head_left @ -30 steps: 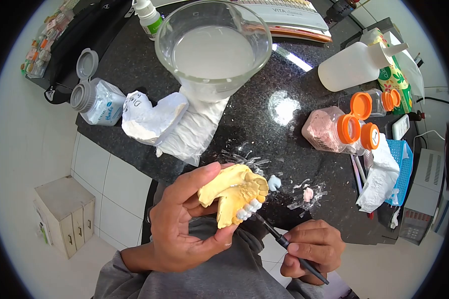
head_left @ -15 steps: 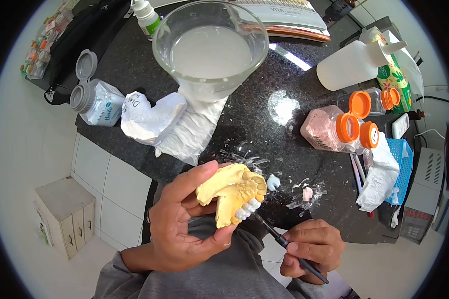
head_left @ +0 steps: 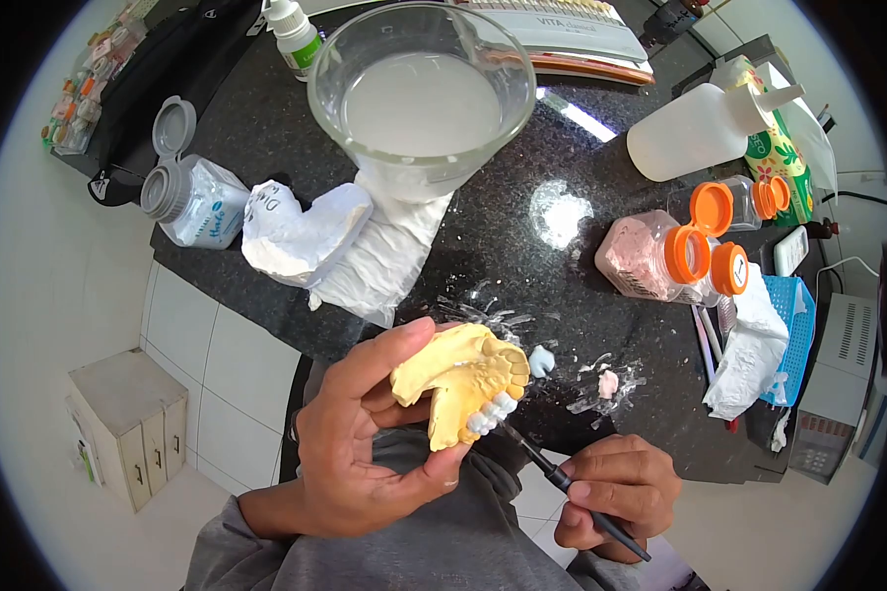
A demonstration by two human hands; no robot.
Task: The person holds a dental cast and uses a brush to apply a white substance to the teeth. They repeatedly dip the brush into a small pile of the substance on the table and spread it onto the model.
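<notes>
A yellow plaster dental model [head_left: 453, 379] of an arch of teeth is gripped by my left hand [head_left: 365, 448], thumb below and fingers behind. Whitish tooth shapes [head_left: 491, 413] sit along its lower right side. My right hand [head_left: 619, 492] pinches a slim black-handled brush [head_left: 562, 481], whose thin tip meets those white teeth. Just past the model, a pale blue lump [head_left: 541, 361] and a pink lump [head_left: 608, 383] lie on the counter among white smears.
A glass bowl of cloudy liquid [head_left: 422, 108] stands on the dark counter [head_left: 503, 256]. Left of it are a white plaster model [head_left: 306, 231] and an open jar [head_left: 199, 202]. A pink powder jar [head_left: 641, 254] and a squeeze bottle [head_left: 688, 133] stand right, near a blue basket [head_left: 790, 325].
The view has shifted very slightly, moving things a few pixels right. Both hands keep their holds, with the brush tip still at the white teeth.
</notes>
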